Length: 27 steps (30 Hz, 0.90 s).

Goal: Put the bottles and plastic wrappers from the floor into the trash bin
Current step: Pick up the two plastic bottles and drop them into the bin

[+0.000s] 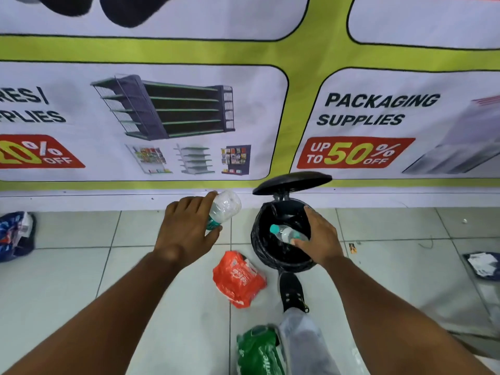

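A black pedal trash bin [261,244] stands on the floor tiles with its lid [292,182] raised. My right hand [320,236] is over the bin's mouth, gripping a clear bottle with a teal cap [284,232] that points down into the black liner. To the bin's left, my left hand [186,226] holds a second clear bottle [227,205], base tilted up. An orange plastic wrapper [238,278] lies on the floor in front of the bin, and a green wrapper [257,350] lies nearer to me.
My black shoe [292,293] presses the bin's pedal. A blue wrapper [16,236] lies at the far left, a dark and white wrapper [484,265] at the far right. A printed banner [189,117] covers the wall behind the bin.
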Each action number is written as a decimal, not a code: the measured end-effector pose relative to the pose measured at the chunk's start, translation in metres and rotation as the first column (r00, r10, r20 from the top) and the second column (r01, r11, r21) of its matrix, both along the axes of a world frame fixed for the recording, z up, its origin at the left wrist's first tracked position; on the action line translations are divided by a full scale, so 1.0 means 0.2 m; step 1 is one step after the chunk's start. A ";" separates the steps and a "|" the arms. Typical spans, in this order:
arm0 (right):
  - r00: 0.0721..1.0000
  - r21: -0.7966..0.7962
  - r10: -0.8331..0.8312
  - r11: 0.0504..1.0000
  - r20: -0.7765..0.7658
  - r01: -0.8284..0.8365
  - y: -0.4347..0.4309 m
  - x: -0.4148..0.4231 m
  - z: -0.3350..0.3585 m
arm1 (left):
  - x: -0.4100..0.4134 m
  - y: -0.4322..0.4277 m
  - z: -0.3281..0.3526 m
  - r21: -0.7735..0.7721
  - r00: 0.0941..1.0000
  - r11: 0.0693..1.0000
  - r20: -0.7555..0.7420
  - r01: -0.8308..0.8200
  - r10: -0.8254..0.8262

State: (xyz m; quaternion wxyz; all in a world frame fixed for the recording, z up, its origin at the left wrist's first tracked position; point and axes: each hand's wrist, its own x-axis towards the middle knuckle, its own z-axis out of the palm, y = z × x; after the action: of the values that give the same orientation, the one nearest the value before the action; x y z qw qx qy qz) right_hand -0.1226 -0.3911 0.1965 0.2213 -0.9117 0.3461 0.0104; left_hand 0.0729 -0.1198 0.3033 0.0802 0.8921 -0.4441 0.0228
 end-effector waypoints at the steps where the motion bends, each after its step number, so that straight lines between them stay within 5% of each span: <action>1: 1.000 0.001 0.002 1.000 -0.003 -0.002 -0.01 -0.02 -0.01 | -0.02 -0.01 -0.03 0.016 1.000 1.000 -0.017 0.003 -0.002; 13: 0.983 -0.145 -0.002 0.989 0.182 0.029 -0.40 -0.13 0.36 | -0.21 -0.38 -0.21 0.085 0.981 0.987 -0.156 0.133 -0.119; 19: 0.988 -0.219 0.003 0.975 0.152 0.030 -0.59 -0.28 0.47 | -0.38 -0.69 -0.39 0.105 0.951 0.966 -0.232 0.235 -0.206; 27: 0.991 -0.188 -0.084 0.977 0.106 0.103 -0.71 -0.47 0.44 | -0.43 -0.95 -0.41 0.040 0.957 0.965 -0.144 0.261 -0.253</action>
State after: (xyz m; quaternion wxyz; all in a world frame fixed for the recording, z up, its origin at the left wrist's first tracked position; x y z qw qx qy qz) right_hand -0.2167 -0.5333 0.2845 0.1485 -0.9110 0.3766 -0.0783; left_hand -0.0134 -0.3097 0.2214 0.0866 0.8282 -0.5501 -0.0626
